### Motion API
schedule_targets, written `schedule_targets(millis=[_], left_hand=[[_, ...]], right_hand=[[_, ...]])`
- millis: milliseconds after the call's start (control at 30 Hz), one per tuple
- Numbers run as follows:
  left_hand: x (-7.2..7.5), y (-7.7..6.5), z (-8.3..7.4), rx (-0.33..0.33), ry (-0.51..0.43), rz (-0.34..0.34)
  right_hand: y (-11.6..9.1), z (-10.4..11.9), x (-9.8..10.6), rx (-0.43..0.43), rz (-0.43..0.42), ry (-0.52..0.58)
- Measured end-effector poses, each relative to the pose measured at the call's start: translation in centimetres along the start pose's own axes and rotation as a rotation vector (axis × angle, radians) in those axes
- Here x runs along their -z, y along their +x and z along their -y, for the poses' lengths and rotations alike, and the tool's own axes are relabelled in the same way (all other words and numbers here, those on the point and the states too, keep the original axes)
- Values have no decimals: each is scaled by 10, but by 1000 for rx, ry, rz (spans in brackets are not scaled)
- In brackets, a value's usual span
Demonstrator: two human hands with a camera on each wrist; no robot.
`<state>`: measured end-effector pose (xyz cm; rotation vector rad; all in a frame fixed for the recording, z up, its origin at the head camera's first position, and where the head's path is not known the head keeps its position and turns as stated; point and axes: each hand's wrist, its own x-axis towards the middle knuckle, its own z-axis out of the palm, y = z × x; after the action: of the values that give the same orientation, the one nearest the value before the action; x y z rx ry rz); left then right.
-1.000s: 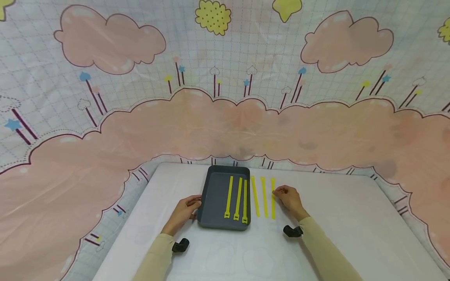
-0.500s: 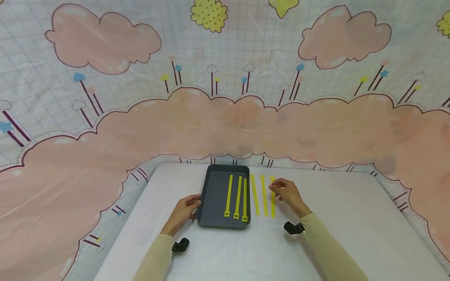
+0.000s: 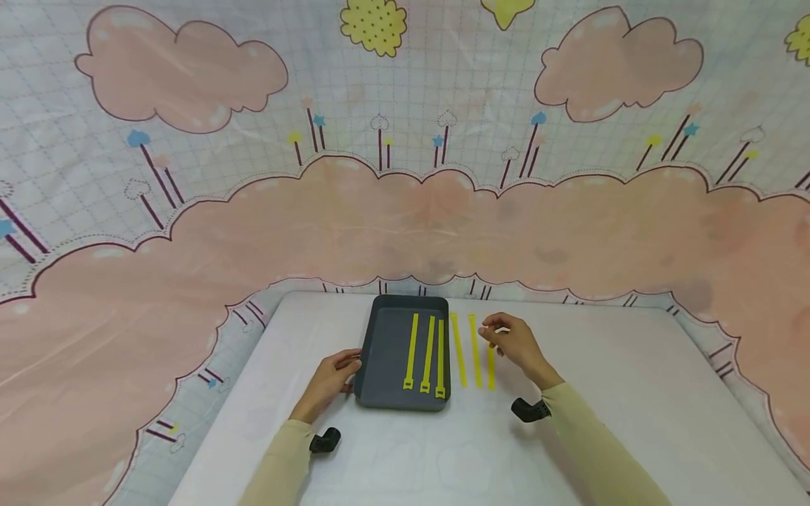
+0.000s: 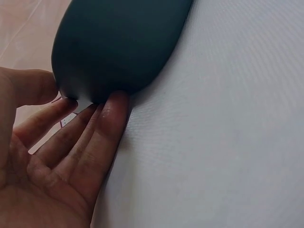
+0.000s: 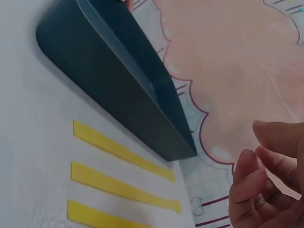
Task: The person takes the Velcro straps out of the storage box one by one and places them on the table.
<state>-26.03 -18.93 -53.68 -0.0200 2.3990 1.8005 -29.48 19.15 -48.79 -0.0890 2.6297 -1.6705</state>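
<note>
A dark grey tray (image 3: 382,351) stands on the white table, with 3 yellow cable straps (image 3: 410,351) lying lengthwise in its right half, their slotted ends nearest me. My left hand (image 3: 327,379) touches the tray's left outer wall; the left wrist view shows its mostly straight fingers (image 4: 107,116) against the tray. To the right of the tray lie 3 more yellow straps (image 3: 474,351), roughly parallel. Over the far end of the rightmost one hovers my right hand (image 3: 515,344), partly hiding it. Its fingers (image 5: 249,190) are loosely bent, and nothing shows between them and the thumb.
The white table (image 3: 607,379) extends on both sides of the tray. Behind it hangs a patterned cloth (image 3: 405,225) with clouds. A black wrist camera (image 3: 530,410) sits on the right wrist, another black camera (image 3: 325,440) on the left.
My right hand has left the middle of the rightmost strap and moved up and away along it to its far end. The left hand, tray and straps hold their places.
</note>
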Motion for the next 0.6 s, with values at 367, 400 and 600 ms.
schedule_targets(millis=[367,400,600], left_hand=[[-1,1,-1,2,12,-15],[-1,0,-2,1,13,-15],[-1,0,-2,5,6,-9]], right_hand=[[-5,19,-11,86,5,-27],[-5,20,-12,95,2,-26],[-9,27,-20,117,0,-43]])
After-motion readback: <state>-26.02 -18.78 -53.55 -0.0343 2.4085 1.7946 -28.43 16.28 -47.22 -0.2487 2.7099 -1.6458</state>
